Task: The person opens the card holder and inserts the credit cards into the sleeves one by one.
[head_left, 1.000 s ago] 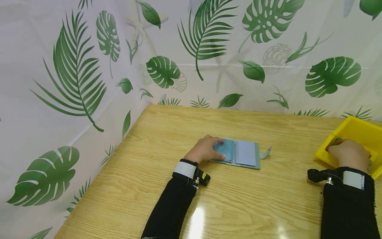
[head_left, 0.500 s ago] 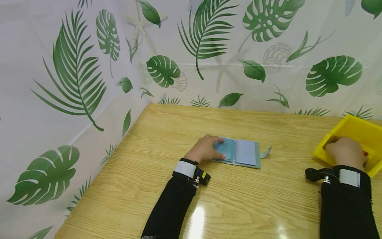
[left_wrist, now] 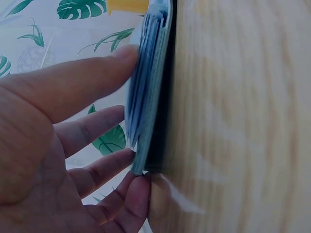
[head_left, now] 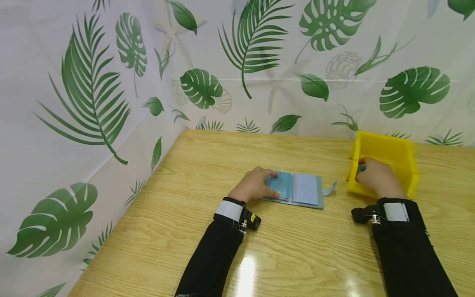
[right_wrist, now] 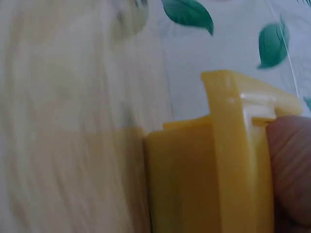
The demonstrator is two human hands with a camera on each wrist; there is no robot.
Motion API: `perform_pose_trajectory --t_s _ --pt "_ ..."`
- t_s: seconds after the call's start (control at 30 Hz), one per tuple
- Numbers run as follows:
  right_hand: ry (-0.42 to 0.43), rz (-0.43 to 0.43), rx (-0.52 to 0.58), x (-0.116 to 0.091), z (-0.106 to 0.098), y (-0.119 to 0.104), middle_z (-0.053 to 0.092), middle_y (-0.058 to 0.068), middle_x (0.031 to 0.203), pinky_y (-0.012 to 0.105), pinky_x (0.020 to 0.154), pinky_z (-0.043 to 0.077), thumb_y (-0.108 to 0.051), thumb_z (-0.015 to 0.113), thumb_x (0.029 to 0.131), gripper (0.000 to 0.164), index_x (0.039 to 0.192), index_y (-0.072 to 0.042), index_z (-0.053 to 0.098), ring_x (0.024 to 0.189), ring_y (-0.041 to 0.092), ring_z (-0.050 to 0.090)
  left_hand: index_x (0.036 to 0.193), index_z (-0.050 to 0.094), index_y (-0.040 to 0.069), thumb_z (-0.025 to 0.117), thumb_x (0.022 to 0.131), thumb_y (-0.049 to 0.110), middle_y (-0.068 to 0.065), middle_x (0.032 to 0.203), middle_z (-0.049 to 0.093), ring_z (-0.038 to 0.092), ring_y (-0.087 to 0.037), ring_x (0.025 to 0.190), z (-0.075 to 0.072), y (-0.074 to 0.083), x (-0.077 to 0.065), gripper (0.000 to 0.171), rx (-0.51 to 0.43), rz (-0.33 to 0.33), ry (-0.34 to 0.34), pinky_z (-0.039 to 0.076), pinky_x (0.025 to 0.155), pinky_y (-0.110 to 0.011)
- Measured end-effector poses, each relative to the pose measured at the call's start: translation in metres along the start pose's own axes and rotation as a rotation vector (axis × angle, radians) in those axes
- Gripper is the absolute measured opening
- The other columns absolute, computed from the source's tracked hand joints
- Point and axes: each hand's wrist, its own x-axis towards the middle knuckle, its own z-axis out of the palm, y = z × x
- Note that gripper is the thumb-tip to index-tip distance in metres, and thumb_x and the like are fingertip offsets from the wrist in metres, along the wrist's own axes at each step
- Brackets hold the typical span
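Note:
A light-blue card holder (head_left: 307,189) lies open on the table, its clear sleeves fanned slightly in the left wrist view. My left hand (head_left: 253,185) rests on its left half, thumb (left_wrist: 97,80) and fingers spread over the sleeves and along the cover's edge. To the right, my right hand (head_left: 380,177) is inside a yellow bin (head_left: 398,148), against its left wall, with the fingers curled. A small grey-green thing (head_left: 361,168) shows at these fingers; its kind I cannot tell. In the right wrist view the bin's wall (right_wrist: 238,155) hides most of that hand.
The card holder's strap (head_left: 330,188) sticks out toward the bin. Both stand on a wood-grain table (head_left: 297,247). A leaf-patterned cloth (head_left: 274,53) hangs along the back and left sides.
My right hand and the yellow bin have moved left together, closer to the card holder, and the bin has turned. My left hand and the card holder have stayed in place.

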Motion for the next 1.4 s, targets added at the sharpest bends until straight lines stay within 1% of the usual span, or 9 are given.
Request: perform_pose_trajectory --t_s 0.3,0.4,0.67,0.87,0.97,1.07,1.2,1.3,1.4 --pt "0.146 -0.136 -0.069 0.000 0.013 -0.029 0.056 0.037 0.120 0.051 0.080 0.045 -0.008 0.054 0.097 0.044 0.134 0.015 0.047 0.094 0.044 0.054 0.147 0.056 0.023 0.079 0.091 0.030 -0.011 0.153 0.045 0.040 -0.034 0.142 -0.001 -0.001 0.000 0.062 0.009 0.004 -0.002 0.042 0.110 -0.045" --pt "0.265 -0.113 -0.061 -0.002 0.011 -0.026 0.056 0.037 0.129 0.055 0.082 0.048 -0.008 0.051 0.099 0.042 0.134 0.014 0.050 0.097 0.046 0.057 0.147 0.056 0.023 0.079 0.091 0.030 -0.011 0.153 0.045 0.040 -0.035 0.142 -0.001 -0.001 0.000 0.061 0.003 0.005 -0.006 0.042 0.110 -0.046" --pt "0.539 0.112 0.121 -0.007 0.002 -0.017 0.060 0.036 0.123 0.059 0.099 0.046 -0.005 0.044 0.101 0.038 0.132 0.014 0.055 0.109 0.050 0.054 0.146 0.057 0.023 0.080 0.090 0.030 -0.012 0.153 0.044 0.040 -0.035 0.142 0.000 -0.001 0.001 0.061 0.000 0.004 -0.001 0.042 0.109 -0.046" --pt "0.671 0.064 0.179 -0.011 -0.001 -0.020 0.065 0.035 0.115 0.057 0.091 0.051 -0.006 0.041 0.102 0.035 0.121 0.016 0.063 0.106 0.051 0.060 0.146 0.057 0.022 0.079 0.090 0.030 -0.011 0.154 0.044 0.040 -0.034 0.142 0.000 -0.002 0.000 0.060 -0.002 0.005 0.001 0.042 0.110 -0.046" --pt "0.711 0.032 0.231 -0.015 -0.006 -0.024 0.067 0.033 0.111 0.040 0.075 0.052 -0.008 0.047 0.104 0.033 0.116 0.014 0.066 0.097 0.046 0.061 0.146 0.058 0.022 0.078 0.091 0.030 -0.011 0.154 0.044 0.039 -0.035 0.142 0.000 -0.002 0.000 0.059 -0.003 0.009 0.002 0.041 0.110 -0.046" --pt "0.769 0.011 0.305 -0.022 -0.015 -0.030 0.069 0.021 0.100 0.020 0.066 0.039 -0.014 0.053 0.104 0.030 0.114 0.009 0.070 0.080 0.019 0.060 0.145 0.058 0.022 0.075 0.094 0.032 -0.011 0.153 0.045 0.040 -0.034 0.142 0.000 -0.001 0.000 0.055 0.000 0.018 0.001 0.041 0.111 -0.046" --pt "0.821 -0.029 0.417 -0.031 -0.025 -0.043 0.057 -0.018 0.081 0.008 0.065 0.038 -0.017 0.060 0.102 0.025 0.113 0.003 0.072 0.068 -0.011 0.044 0.146 0.058 0.021 0.070 0.097 0.034 -0.011 0.152 0.046 0.040 -0.034 0.142 0.000 -0.001 0.001 0.051 -0.001 0.027 0.002 0.040 0.111 -0.046" --pt "0.778 -0.072 0.464 -0.034 -0.025 -0.052 0.045 -0.033 0.074 0.006 0.065 0.040 -0.015 0.062 0.102 0.023 0.114 0.003 0.071 0.065 -0.018 0.046 0.145 0.058 0.019 0.068 0.099 0.034 -0.011 0.151 0.048 0.041 -0.032 0.142 -0.001 0.001 0.001 0.050 -0.010 0.036 0.011 0.040 0.112 -0.045" --pt "0.686 -0.126 0.510 -0.035 -0.020 -0.063 0.048 -0.033 0.075 0.006 0.063 0.043 -0.013 0.063 0.101 0.024 0.116 0.005 0.069 0.064 -0.018 0.051 0.145 0.058 0.015 0.065 0.101 0.035 -0.009 0.149 0.053 0.044 -0.030 0.141 -0.001 0.004 0.000 0.049 -0.024 0.068 0.030 0.040 0.113 -0.045"
